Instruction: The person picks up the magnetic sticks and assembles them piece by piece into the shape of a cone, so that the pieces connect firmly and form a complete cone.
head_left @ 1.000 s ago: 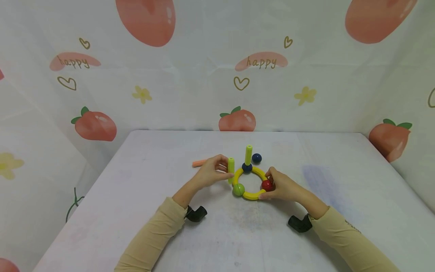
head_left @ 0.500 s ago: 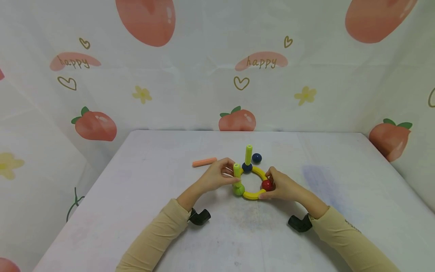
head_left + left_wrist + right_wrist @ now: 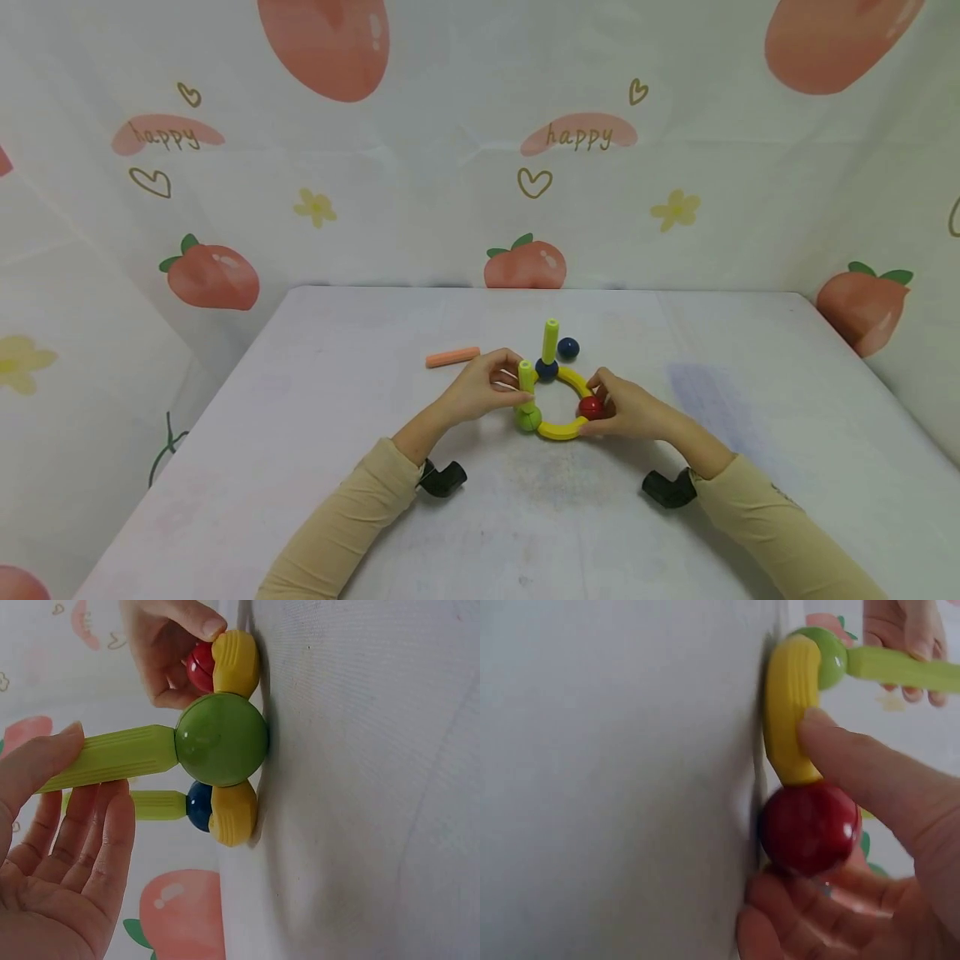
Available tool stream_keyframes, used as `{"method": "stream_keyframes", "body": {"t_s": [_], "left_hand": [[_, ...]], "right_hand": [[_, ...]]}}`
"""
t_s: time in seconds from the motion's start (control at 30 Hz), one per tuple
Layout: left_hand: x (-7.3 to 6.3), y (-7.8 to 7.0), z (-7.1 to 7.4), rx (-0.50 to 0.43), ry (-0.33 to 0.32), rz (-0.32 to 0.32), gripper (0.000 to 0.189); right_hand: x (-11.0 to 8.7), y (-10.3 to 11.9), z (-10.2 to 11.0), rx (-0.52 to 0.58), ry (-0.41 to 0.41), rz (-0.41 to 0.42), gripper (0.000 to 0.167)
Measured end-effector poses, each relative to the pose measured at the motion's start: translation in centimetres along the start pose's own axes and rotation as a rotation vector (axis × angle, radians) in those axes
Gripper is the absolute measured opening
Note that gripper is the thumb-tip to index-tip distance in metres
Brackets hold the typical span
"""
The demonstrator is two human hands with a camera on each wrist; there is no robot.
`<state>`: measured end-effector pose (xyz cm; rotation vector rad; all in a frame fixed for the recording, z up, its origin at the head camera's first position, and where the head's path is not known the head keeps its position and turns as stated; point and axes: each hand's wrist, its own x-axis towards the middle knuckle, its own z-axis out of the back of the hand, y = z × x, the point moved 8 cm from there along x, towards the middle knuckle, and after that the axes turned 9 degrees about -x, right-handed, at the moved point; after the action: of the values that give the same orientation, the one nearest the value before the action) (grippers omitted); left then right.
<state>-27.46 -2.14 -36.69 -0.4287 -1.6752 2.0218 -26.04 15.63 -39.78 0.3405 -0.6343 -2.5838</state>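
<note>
One lime-green rod (image 3: 526, 377), in head view, pinched by the left hand (image 3: 482, 388), has shifted from beside the yellow ring (image 3: 561, 432) onto its green ball (image 3: 528, 417), on the tabletop (image 3: 555, 525) | left wrist: rod's end meets that ball | right wrist: right hand (image 3: 919, 814) grips the ring, thumb on yellow arc (image 3: 786, 712), fingers at red ball (image 3: 810, 829)
</note>
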Motion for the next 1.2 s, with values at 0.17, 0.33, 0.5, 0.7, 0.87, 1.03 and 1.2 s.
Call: {"method": "stream_keyframes", "body": {"t_s": [0.17, 0.33, 0.5, 0.7, 0.87, 1.03, 1.2], "left_hand": [[0.0, -0.1, 0.0, 0.028, -0.002, -0.005, 0.035], [-0.1, -0.3, 0.5, 0.064, -0.026, -0.024, 0.035], [-0.1, -0.1, 1.4, 0.111, -0.06, -0.019, 0.035], [0.1, 0.2, 2.1, 0.146, -0.087, -0.02, 0.038], [0.4, 0.3, 2.2, 0.151, -0.097, -0.035, 0.04], [0.7, 0.2, 2.4, 0.141, -0.104, -0.054, 0.039], [0.9, 0.0, 2.6, 0.142, -0.114, -0.08, 0.039]], "right_hand": [[-0.4, -0.2, 0.2, 0.03, 0.05, 0.046, 0.057], [-0.8, 0.1, 0.3, 0.035, 0.076, 0.103, 0.054], [-1.0, 0.7, 0.1, 0.069, 0.103, 0.185, 0.043], [-1.2, 1.4, -0.5, 0.135, 0.151, 0.241, 0.029], [-1.0, 1.4, -0.2, 0.105, 0.108, 0.243, 0.027], [-0.5, 0.6, 0.2, 0.034, 0.046, 0.196, 0.033], [0.1, -0.1, 0.3, 0.02, 0.042, 0.149, 0.038]]}}
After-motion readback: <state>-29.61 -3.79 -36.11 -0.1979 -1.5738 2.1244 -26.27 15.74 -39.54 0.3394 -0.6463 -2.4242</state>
